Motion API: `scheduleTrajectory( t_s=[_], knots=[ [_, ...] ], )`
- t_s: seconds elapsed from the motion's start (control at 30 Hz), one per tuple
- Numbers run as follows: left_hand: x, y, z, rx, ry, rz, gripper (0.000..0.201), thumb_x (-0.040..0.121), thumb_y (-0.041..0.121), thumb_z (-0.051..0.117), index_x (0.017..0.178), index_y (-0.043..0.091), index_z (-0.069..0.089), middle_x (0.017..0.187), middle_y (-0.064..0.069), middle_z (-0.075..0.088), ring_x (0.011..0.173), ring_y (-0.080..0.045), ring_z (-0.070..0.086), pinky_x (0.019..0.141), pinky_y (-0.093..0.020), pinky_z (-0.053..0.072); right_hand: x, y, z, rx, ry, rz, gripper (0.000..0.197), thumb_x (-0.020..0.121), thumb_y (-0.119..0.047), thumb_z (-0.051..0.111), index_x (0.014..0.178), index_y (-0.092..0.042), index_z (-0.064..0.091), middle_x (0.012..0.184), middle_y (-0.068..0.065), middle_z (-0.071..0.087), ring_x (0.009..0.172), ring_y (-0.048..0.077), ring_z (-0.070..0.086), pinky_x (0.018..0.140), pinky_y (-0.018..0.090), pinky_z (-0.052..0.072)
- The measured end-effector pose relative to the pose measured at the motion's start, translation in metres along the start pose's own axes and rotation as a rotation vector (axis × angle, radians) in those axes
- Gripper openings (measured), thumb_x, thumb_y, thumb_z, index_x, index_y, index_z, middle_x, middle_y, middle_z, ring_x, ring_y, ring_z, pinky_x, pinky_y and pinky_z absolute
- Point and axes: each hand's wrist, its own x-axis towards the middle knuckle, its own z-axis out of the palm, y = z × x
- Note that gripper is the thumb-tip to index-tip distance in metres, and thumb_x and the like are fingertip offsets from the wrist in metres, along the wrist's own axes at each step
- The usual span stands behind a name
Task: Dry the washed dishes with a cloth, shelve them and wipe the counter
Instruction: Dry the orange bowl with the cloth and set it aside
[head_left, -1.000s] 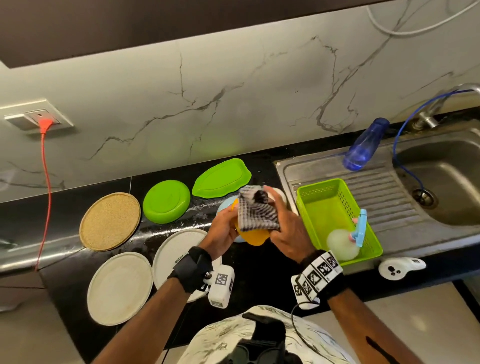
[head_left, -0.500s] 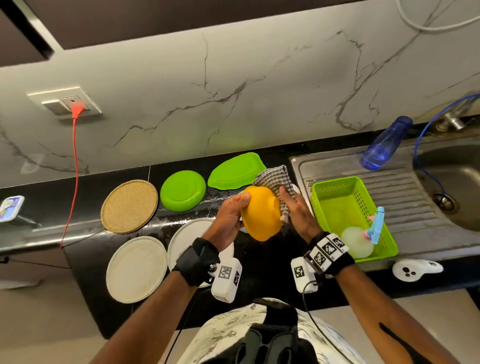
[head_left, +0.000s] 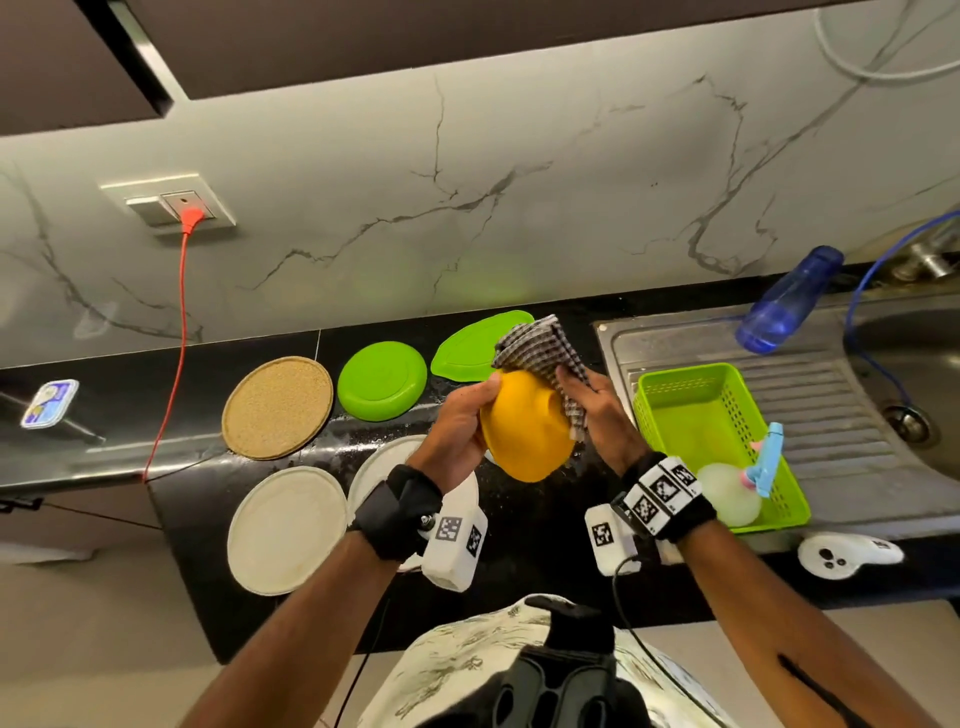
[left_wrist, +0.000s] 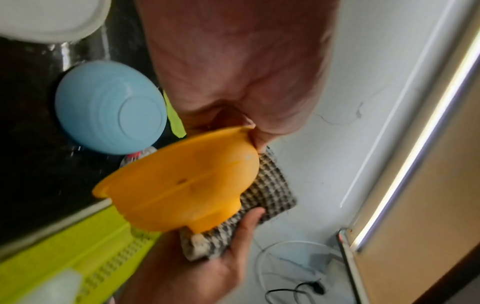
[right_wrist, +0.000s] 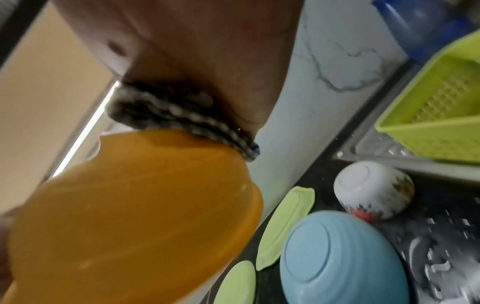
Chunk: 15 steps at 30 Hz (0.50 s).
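Two hands: both are up over the black counter (head_left: 524, 525), busy with one bowl.
Left hand (head_left: 457, 423): its fingers and thumb curl round the rim of the yellow bowl (head_left: 527, 428) and hold it up in the air.
Right hand (head_left: 597, 415): its fingers press the checked cloth (head_left: 540, 345) on the bottom of the yellow bowl, and the thumb pinches the cloth.
Writing: black and white square codes sit on both wrist bands; no words can be read anywhere.
Green basket (head_left: 680, 387): it sits on the ridged metal board by the sink (head_left: 904, 358). Inside are a see-through white round thing (head_left: 727, 493) and a light blue and pink thing (head_left: 768, 457); I cannot tell what they are.
Blue bowl (right_wrist: 342, 259): upside down on the wet counter, under the hands.
White cup with flowers (right_wrist: 374, 189): upside down, just beside the blue bowl.
Plates: two white plates (head_left: 285, 530) near the front edge, and behind them a brown round mat (head_left: 277, 407), a green round plate (head_left: 382, 380) and a green leaf plate (head_left: 467, 345).
Blue bottle (head_left: 787, 299): it leans by the wall above the basket.
White controller (head_left: 847, 555): on the counter edge in front of the basket.
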Motion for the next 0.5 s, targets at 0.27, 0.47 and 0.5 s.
scheduleTrajectory(
  t_s=[0.27,0.47,0.5],
  knots=[
    [0.014,0.007,0.000,-0.349,0.218,-0.110,0.027,0.107,0.028,0.046,0.106,0.008,0.063,0.104,-0.014,0.067,0.092,-0.024,0.061,0.086,-0.036,0.050,-0.028,0.032,0.023,0.111,0.200,-0.053,0.078,0.088,-0.069,0.063,0.149,-0.020,0.052,0.148,0.000,0.058,0.138,0.020,0.053,0.121,0.053,0.035],
    [0.018,0.011,0.001,-0.396,0.253,-0.113,0.027,0.109,0.029,0.043,0.104,0.008,0.059,0.101,-0.016,0.066,0.089,-0.025,0.061,0.082,-0.038,0.049,-0.049,0.025,0.040,-0.165,0.109,-0.352,0.064,0.102,-0.024,0.050,0.161,-0.028,0.025,0.167,-0.006,0.031,0.154,0.010,0.028,0.126,0.047,0.026],
    [0.016,0.011,0.002,-0.407,0.252,-0.118,0.027,0.109,0.029,0.043,0.104,0.007,0.059,0.102,-0.017,0.065,0.089,-0.025,0.061,0.083,-0.038,0.049,-0.050,0.025,0.041,-0.201,0.093,-0.402,0.067,0.102,-0.022,0.051,0.161,-0.037,0.022,0.169,-0.005,0.026,0.156,0.014,0.023,0.127,0.051,0.023]
  ],
)
